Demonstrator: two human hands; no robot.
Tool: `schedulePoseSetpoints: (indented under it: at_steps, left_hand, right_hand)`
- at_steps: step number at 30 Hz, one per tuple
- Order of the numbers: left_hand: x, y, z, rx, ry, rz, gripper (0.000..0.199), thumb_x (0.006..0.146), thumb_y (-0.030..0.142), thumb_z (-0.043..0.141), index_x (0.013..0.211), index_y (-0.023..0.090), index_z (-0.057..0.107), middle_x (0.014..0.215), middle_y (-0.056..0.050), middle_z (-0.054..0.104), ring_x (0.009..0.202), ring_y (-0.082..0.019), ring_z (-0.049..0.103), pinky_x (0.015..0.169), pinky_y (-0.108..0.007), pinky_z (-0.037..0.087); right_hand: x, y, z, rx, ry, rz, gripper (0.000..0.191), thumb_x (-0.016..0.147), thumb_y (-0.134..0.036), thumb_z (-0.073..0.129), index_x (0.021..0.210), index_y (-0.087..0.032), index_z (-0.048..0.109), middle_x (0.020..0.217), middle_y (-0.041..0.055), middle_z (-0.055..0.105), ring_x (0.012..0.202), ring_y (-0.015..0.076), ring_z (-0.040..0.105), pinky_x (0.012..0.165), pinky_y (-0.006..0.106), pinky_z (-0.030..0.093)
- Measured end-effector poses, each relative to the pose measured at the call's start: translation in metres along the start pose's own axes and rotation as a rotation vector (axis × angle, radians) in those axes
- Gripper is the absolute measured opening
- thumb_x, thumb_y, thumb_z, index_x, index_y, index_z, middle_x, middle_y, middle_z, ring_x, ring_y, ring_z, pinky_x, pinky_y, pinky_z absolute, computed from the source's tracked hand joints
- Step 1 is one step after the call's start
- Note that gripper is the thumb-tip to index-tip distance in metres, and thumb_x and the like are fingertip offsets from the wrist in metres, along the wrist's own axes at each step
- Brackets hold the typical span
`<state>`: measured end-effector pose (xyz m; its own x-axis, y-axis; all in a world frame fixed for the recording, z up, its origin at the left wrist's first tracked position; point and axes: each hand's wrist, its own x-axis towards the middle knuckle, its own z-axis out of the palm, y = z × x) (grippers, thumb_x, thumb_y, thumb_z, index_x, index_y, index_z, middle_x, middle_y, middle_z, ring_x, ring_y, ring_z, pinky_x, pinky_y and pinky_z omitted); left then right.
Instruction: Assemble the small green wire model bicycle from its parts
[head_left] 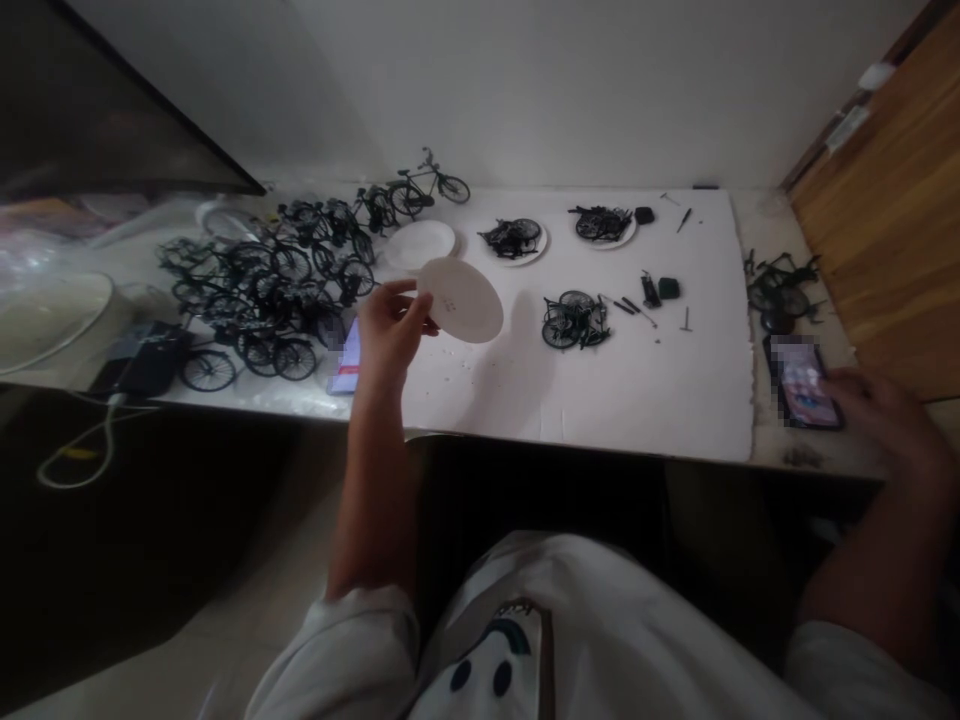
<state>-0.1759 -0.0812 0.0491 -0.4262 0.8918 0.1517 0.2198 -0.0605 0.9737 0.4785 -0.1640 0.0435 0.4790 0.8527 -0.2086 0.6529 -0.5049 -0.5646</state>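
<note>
My left hand (394, 322) pinches the left edge of a round white plate (469, 302), tilted above the white sheet. Behind it another white plate (421, 243) lies flat. At the far right my right hand (877, 405) reaches a lit phone (808, 385), its fingers at the screen's right edge; how they are bent is too blurred to tell. Dark bicycle parts sit on a plate (546, 245) at the back, and more parts on a second plate (627, 238). A loose cluster of dark wheels and frames (576, 320) rests on the sheet.
Many small black bicycles (262, 285) crowd the table's left side. Small tools (626, 306) and dark green blocks (669, 289) lie on the white sheet (697, 390). Another phone (345, 360) is beside my left wrist. A large bowl (105, 300) stands far left; a wooden panel (892, 200) bounds the right.
</note>
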Motion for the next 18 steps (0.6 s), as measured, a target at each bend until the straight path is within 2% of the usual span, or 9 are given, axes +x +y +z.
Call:
schedulePoseSetpoints:
  at_steps: [2, 7, 9, 13, 16, 18]
  left_hand:
    - [0.005, -0.012, -0.006, -0.013, 0.045, -0.042, 0.033, 0.087, 0.032, 0.082, 0.112, 0.016, 0.068, 0.077, 0.000, 0.070, 0.058, -0.013, 0.069, 0.056, -0.023, 0.062]
    - [0.012, -0.042, -0.018, -0.024, 0.128, -0.146, 0.033, 0.089, 0.026, 0.084, 0.114, 0.017, 0.064, 0.080, 0.000, 0.068, 0.063, -0.012, 0.072, 0.065, -0.026, 0.068]
    - [0.011, -0.051, -0.022, -0.032, 0.144, -0.171, 0.035, 0.089, 0.019, 0.082, 0.117, 0.017, 0.062, 0.082, 0.001, 0.067, 0.065, -0.012, 0.074, 0.068, -0.027, 0.070]
    - [0.007, -0.060, -0.026, -0.011, 0.142, -0.207, 0.045, 0.090, 0.011, 0.077, 0.128, 0.017, 0.055, 0.085, 0.002, 0.067, 0.066, -0.012, 0.075, 0.074, -0.029, 0.071]
    - [0.004, -0.059, -0.027, 0.033, 0.087, -0.246, 0.050, 0.088, 0.012, 0.077, 0.132, 0.019, 0.054, 0.088, 0.000, 0.070, 0.065, -0.013, 0.076, 0.073, -0.030, 0.071]
    - [0.000, -0.056, -0.027, 0.073, 0.024, -0.244, 0.048, 0.086, 0.013, 0.078, 0.129, 0.018, 0.058, 0.087, 0.000, 0.071, 0.063, -0.014, 0.075, 0.067, -0.029, 0.070]
  right_hand:
    - [0.000, 0.002, 0.000, -0.001, -0.021, 0.003, 0.057, 0.061, -0.059, 0.077, 0.108, -0.026, 0.073, 0.103, 0.0094, 0.078, 0.103, 0.0375, 0.072, 0.097, 0.048, 0.055]
    - [0.007, 0.012, 0.001, 0.014, 0.030, -0.015, 0.042, 0.077, -0.051, 0.060, 0.108, -0.026, 0.075, 0.122, 0.0110, 0.080, 0.121, 0.0372, 0.071, 0.114, 0.048, 0.051]
    - [0.010, 0.014, 0.002, -0.028, 0.028, -0.044, 0.042, 0.078, -0.052, 0.059, 0.107, -0.026, 0.073, 0.120, 0.0124, 0.079, 0.120, 0.0377, 0.072, 0.112, 0.048, 0.052]
    - [0.011, 0.012, 0.003, -0.127, 0.025, -0.056, 0.044, 0.075, -0.056, 0.062, 0.105, -0.026, 0.068, 0.109, 0.0140, 0.077, 0.106, 0.0380, 0.073, 0.101, 0.049, 0.055]
    - [0.010, 0.008, 0.005, -0.149, 0.024, -0.058, 0.047, 0.075, -0.062, 0.062, 0.106, -0.027, 0.066, 0.108, 0.0137, 0.077, 0.102, 0.0376, 0.073, 0.096, 0.049, 0.056]
    - [0.009, 0.007, 0.005, -0.161, 0.037, -0.069, 0.048, 0.075, -0.065, 0.062, 0.105, -0.027, 0.065, 0.107, 0.0133, 0.077, 0.101, 0.0374, 0.073, 0.093, 0.048, 0.056]
